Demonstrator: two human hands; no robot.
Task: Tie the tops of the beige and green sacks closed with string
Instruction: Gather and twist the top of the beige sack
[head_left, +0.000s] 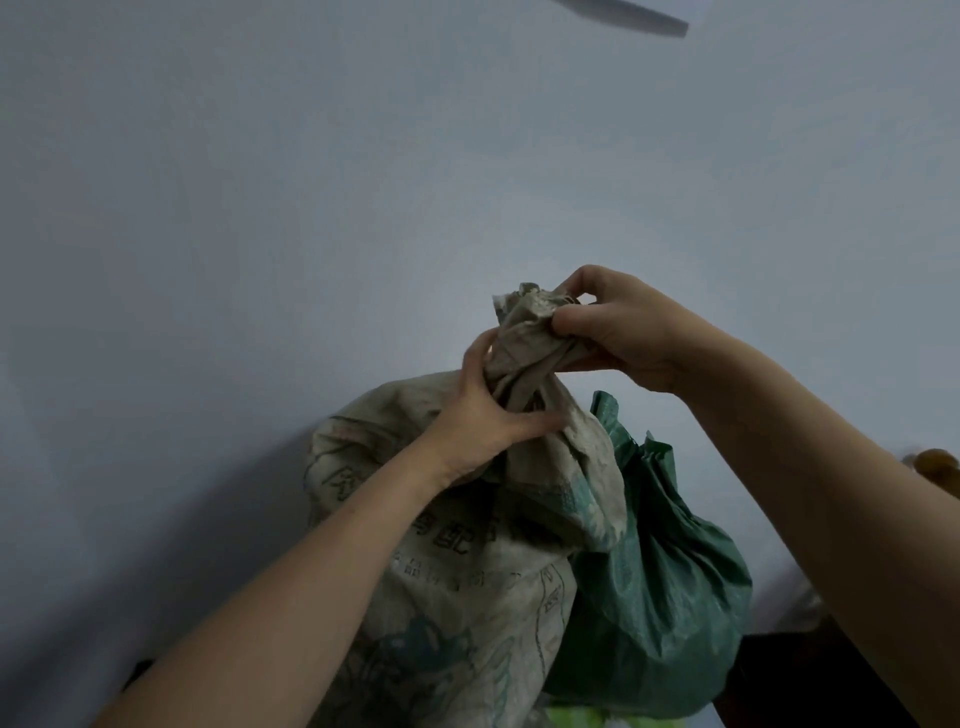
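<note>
The left hand (483, 415) is reaching in from the lower left on a bare forearm. It is grasping the gathered neck of the beige woven plastic sack with faded green print (467, 597). Its fingers are curling round the left and far side of the neck, and its thumb is pressing across the near side.

This beige sack is standing full and bulging in the lower middle of the view, in front of a plain pale blue-grey wall (260, 208). The bottom edge of the view is cutting off its base, so I cannot tell what is carrying it. Its top is bunching into a crumpled tuft that is rising above the left hand.

The right hand (623, 332) is coming in from the right on a bare forearm and is pinching this tuft near its tip. Its thumb and curled fingers are closing on the cloth from the right side.

The dark green woven plastic sack (660, 597) is leaning just beside the beige sack, touching its right side and sitting lower. Its upper edge is sticking up in folds near the beige neck, and no hand is touching it. I cannot tell if its mouth is fastened.

Something light green (576, 719) is showing below the two sacks at the bottom edge. A blurred brown object (935, 465) is showing at the right edge, and a grey flat blade (623, 13) is crossing the top edge.
</note>
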